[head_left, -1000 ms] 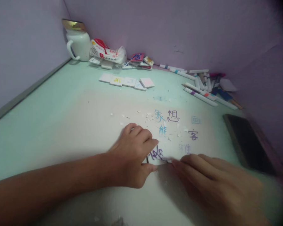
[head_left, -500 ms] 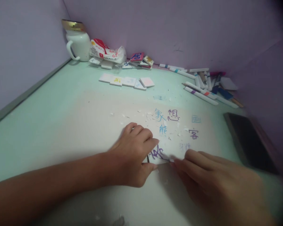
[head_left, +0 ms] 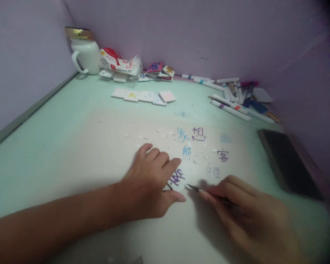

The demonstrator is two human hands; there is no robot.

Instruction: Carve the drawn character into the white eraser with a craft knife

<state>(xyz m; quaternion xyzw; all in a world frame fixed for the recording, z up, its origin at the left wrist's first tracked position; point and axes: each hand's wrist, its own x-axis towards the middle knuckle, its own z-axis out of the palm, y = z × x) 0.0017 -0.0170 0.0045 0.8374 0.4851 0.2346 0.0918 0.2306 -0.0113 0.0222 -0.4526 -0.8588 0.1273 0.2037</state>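
My left hand (head_left: 151,183) rests on the pale green table (head_left: 57,139), fingers curled and pressing down on a small white tile bearing a purple character (head_left: 177,177). My right hand (head_left: 250,216) pinches a thin pointed metal tool (head_left: 194,188), its tip aimed at the tile's right edge, just short of my left thumb. Coloured characters (head_left: 198,135) lie on the white patch of table beyond the hands, with small white flakes (head_left: 165,134) scattered among them.
A white jug with a gold lid (head_left: 84,51) stands in the far left corner beside a crumpled packet (head_left: 118,62). A row of small white tiles (head_left: 143,96) lies in the middle back. Several marker pens (head_left: 231,99) sit at the back right. A dark flat slab (head_left: 287,163) lies at right.
My right hand has drawn back to the right, exposing the metal tool's tip, which earlier lay against the tile. The view has shifted slightly; my left hand stays on the tile.
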